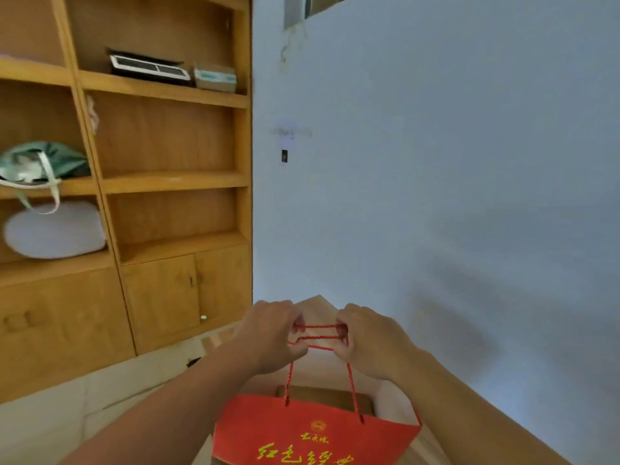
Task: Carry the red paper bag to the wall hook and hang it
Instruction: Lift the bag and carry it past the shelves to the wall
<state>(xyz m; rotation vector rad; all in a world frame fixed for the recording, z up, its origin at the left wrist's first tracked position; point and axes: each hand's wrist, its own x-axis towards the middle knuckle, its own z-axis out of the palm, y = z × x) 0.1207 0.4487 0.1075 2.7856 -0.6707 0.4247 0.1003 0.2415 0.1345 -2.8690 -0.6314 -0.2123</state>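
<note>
The red paper bag (312, 434) with gold lettering hangs at the bottom centre, open at the top. Its red rope handles (318, 333) are stretched level between my two hands. My left hand (271, 333) grips the left ends of the ropes, and my right hand (369, 340) grips the right ends. A small dark wall hook (284, 156) sits on the pale wall well above the hands, just right of the shelf unit, with a faint transparent strip above it.
A tall wooden shelf unit (174, 182) with lower cabinet doors fills the left. On it lie a green bag (43, 162), a white cushion (53, 233), a flat device (147, 67) and a box (214, 77). The pale wall (436, 162) fills the right.
</note>
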